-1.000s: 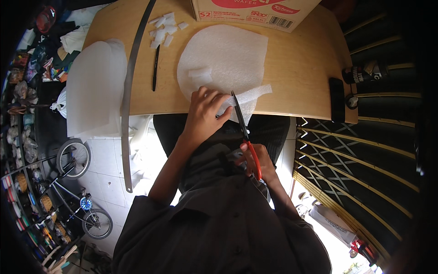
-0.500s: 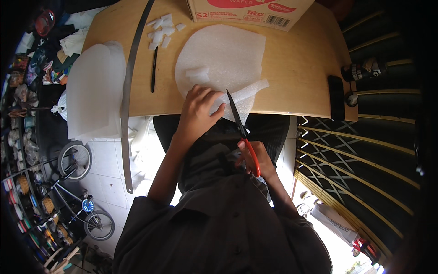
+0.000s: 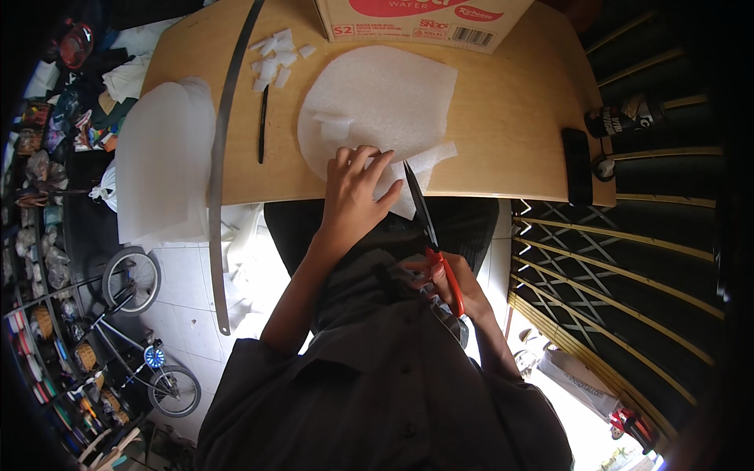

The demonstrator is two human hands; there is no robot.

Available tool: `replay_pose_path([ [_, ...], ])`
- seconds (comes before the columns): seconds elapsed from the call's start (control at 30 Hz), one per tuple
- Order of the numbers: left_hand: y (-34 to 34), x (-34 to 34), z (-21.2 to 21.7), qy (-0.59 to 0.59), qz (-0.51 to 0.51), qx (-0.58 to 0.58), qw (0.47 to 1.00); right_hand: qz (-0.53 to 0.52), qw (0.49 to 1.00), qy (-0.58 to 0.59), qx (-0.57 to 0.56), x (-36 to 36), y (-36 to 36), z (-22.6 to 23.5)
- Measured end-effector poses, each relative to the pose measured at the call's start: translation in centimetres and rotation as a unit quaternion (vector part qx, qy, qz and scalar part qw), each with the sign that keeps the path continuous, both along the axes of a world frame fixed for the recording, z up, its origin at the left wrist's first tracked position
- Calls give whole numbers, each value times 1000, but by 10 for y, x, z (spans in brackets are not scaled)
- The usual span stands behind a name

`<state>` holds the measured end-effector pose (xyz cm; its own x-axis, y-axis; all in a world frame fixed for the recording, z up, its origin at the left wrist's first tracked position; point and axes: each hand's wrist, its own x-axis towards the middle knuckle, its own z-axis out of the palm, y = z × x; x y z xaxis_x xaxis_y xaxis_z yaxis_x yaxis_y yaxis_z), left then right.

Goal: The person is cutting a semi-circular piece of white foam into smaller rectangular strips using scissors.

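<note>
My left hand (image 3: 353, 192) presses flat on the near edge of a white foam sheet (image 3: 377, 106) lying on the wooden table (image 3: 503, 118). My right hand (image 3: 444, 279) grips red-handled scissors (image 3: 428, 228) below the table edge. Their dark blades point up into the foam beside my left fingers. A cut strip of foam (image 3: 428, 161) sticks out to the right of the blades.
A long metal ruler (image 3: 224, 149) hangs over the table's front edge. A black pen (image 3: 262, 125) and several small foam pieces (image 3: 275, 55) lie behind it. More foam sheets (image 3: 161, 161) droop off the left end. A cardboard box (image 3: 424, 20) stands at the back; a black phone (image 3: 577, 165) lies right.
The scissors have advanced a little farther into the foam beside my left fingers. My left hand stays pressed on the sheet.
</note>
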<state>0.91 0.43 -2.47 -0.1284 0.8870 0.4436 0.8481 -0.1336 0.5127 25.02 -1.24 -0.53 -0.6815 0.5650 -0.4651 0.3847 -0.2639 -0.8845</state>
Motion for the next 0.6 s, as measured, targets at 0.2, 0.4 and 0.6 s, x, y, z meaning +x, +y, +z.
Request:
replay_pose_path([
  [0.2, 7, 9, -6, 29, 20, 9, 999, -16, 998, -35, -50, 29, -4, -16],
  [0.4, 2, 6, 0, 23, 2, -9, 1000, 25, 998, -65, 1, 19, 5, -6],
  [0.6, -5, 5, -2, 6, -30, 4, 1000, -2, 999, -53, -14, 5, 10, -1],
])
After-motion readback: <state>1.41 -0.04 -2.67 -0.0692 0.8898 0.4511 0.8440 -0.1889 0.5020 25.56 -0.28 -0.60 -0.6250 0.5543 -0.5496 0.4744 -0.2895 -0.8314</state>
